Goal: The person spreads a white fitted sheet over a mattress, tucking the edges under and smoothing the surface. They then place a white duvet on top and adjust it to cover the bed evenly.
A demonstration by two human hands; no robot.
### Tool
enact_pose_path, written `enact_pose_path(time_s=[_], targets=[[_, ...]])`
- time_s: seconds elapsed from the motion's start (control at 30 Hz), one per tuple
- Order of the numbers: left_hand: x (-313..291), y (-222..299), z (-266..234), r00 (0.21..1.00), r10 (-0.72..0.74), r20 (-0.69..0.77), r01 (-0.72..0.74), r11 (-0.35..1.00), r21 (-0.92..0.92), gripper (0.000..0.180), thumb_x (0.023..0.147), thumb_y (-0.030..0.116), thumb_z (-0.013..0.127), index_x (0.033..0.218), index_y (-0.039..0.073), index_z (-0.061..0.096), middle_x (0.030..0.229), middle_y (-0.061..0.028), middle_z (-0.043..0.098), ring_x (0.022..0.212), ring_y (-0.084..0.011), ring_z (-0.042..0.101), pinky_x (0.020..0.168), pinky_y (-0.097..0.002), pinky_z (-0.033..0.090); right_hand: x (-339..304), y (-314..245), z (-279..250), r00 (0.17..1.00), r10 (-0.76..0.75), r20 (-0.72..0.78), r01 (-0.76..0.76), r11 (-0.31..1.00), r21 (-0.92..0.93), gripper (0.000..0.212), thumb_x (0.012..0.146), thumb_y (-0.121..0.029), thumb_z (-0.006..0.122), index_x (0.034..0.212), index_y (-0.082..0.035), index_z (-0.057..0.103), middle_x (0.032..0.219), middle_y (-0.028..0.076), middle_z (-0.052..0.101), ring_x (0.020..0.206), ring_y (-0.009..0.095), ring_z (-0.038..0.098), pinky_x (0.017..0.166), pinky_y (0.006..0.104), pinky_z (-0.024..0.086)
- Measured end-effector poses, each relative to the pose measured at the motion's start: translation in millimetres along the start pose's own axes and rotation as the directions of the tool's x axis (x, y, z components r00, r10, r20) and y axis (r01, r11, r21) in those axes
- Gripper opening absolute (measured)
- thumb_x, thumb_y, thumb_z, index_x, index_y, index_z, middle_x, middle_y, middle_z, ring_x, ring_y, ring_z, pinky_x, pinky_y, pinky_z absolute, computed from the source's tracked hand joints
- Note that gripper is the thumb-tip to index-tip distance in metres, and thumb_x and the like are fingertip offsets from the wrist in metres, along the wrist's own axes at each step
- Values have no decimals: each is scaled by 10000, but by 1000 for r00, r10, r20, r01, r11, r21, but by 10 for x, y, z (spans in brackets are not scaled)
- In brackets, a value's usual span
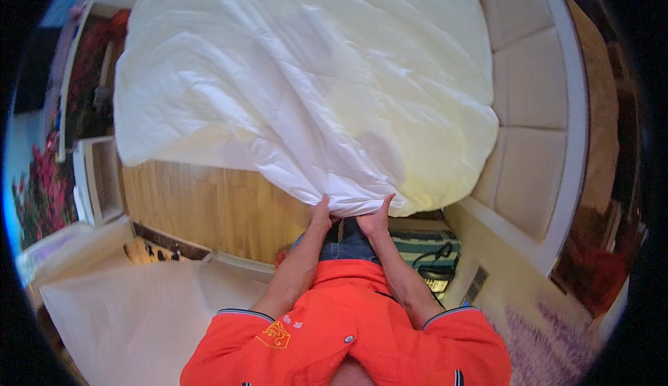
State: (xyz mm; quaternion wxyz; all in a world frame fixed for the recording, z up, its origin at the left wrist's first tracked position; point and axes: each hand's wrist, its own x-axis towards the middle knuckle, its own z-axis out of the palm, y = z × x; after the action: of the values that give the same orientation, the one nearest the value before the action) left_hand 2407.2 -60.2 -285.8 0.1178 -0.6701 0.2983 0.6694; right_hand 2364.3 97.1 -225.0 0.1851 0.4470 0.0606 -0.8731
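From my distant seat, I see nearest the orange-red short-sleeved shirt [292, 351] of the person. Just beyond, the left hand [321, 213] and the right hand [376, 220] are near each other, each closed on the bunched near edge of a large, pale yellow-white cloth cover [313, 87]; the fingers underneath I cannot see well. From this grip, the thin, soft cover spreads away in front, with long creases. Left of the hands shows a smooth tan wood-plank floor [209, 202]. Along the cover's right side runs a beige padded panel [532, 90] in squarish sections.
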Motion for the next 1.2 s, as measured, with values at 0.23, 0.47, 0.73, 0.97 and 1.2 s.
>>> enact_pose_path(time_s=[0.23,0.47,0.73,0.97,1.2], targets=[[-233,405,197,1000,-25,6,23,976,217,345,733,218,730,996,17,633,929,-111,632,780,-267,608,637,-411,516,312,683,272,896,-293,-333,80,845,-528,502,859,-176,656,1268,25,446,1175,132,558,984,268,593,826,411,518],[102,1555,-40,918,187,349,15,863,-504,475,834,162,645,1239,-30,490,1189,-168,571,1059,-360,547,959,-501,431,529,463,239,956,-41,-292,-140,809,-571,380,930,-311,454,1180,-41,550,1109,115,627,984,275,619,807,439,522],[287,1484,-617,989,133,68,-141,983,121,443,701,119,779,1090,-16,615,1015,-138,647,861,-271,626,663,-437,516,447,1577,467,994,101,-42,-110,928,-357,755,870,-657,407,1353,-77,394,1331,112,490,1180,317,499,966,492,432],[446,2138,-1256,922,-187,339,85,952,293,278,726,135,680,969,18,612,913,-101,636,810,-265,620,689,-379,506,897,2352,283,941,-127,-313,-44,873,-486,325,923,-245,563,1184,-56,516,1089,127,625,939,304,629,790,451,540],[873,2615,-1199,793,-42,608,175,971,-162,352,820,136,626,1130,-24,574,1035,-132,645,920,-289,631,827,-444,525,561,2395,635,947,-245,-206,93,828,-553,475,918,-349,545,1281,-57,448,1165,134,591,1019,316,606,837,506,522]])
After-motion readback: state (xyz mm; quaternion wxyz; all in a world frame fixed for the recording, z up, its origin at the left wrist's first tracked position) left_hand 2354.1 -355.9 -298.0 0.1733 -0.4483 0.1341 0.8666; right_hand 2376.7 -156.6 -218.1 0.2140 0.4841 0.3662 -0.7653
